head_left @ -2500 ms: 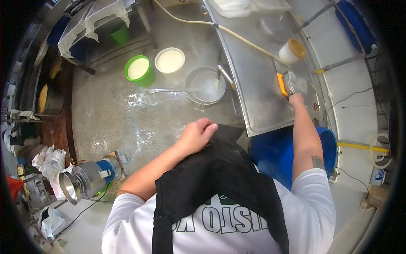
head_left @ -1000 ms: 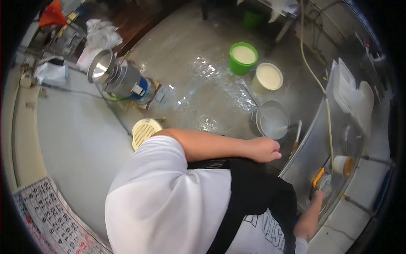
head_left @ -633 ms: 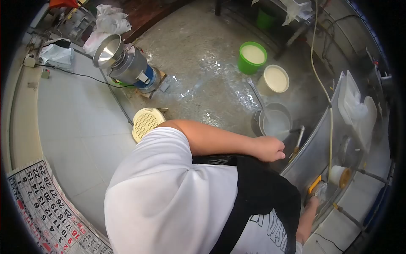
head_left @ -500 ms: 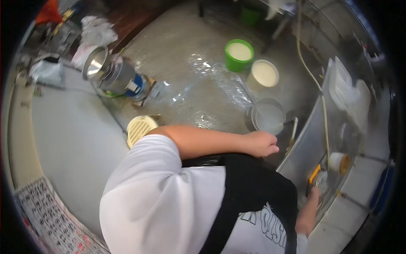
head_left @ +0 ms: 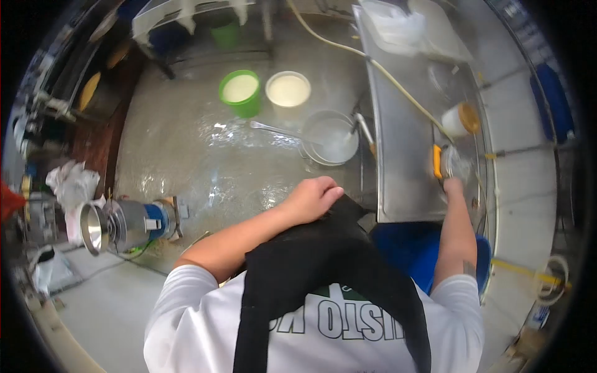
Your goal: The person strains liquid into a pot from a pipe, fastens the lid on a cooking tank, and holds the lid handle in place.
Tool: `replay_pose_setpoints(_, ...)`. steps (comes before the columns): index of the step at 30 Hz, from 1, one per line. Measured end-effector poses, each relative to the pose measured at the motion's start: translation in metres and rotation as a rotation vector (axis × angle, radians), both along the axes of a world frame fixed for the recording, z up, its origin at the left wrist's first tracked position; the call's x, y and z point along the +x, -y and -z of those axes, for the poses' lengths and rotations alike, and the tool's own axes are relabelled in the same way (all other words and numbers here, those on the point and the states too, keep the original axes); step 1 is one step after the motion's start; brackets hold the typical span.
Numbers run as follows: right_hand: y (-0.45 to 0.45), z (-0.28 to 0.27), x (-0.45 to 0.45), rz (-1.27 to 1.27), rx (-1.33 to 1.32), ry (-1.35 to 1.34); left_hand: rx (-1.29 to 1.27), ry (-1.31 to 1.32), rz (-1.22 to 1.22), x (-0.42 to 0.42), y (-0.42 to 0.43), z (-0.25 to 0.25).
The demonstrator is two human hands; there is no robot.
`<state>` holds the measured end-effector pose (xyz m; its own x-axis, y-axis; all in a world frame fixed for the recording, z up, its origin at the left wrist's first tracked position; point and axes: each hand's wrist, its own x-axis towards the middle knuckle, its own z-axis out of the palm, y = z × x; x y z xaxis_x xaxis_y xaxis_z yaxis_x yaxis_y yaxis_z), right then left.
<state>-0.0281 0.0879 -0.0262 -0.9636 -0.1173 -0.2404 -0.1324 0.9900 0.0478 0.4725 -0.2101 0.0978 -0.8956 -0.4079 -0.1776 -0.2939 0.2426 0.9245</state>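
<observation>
**Wet floor (head_left: 168,133), steel counter (head_left: 404,161) at two o'clock**

The calendar visible earlier has left view. The right hand (head_left: 453,187) sits by the orange handle (head_left: 437,163), three o'clock; its grip I cannot tell. The left hand (head_left: 314,198) is loosely closed, centrally. A hose (head_left: 402,88) crosses the counter.

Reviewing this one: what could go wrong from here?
The floor shines as if wet, so a step might slip. The green bucket and white bucket stand open with pale contents that could spill if kicked. On the steel table, the hose ends close to the orange-handled item at the right hand and might snag.
</observation>
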Motion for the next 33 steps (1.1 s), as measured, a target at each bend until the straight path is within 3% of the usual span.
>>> replay_pose_setpoints(9,0.002,0.002,-0.006,-0.112,0.192,0.069,0.018,0.104,0.021,-0.011,-0.008,-0.002)
replay_pose_setpoints(13,0.007,-0.014,0.009,-0.078,0.104,0.048,0.03,0.11,0.014,-0.013,-0.009,-0.005)
replay_pose_setpoints(28,0.011,-0.016,0.01,-0.184,0.247,0.104,0.047,0.124,0.0,-0.012,-0.006,-0.001)
replay_pose_setpoints(33,0.004,-0.005,0.006,-0.133,0.152,0.018,0.01,0.107,-0.001,-0.011,-0.005,-0.002)
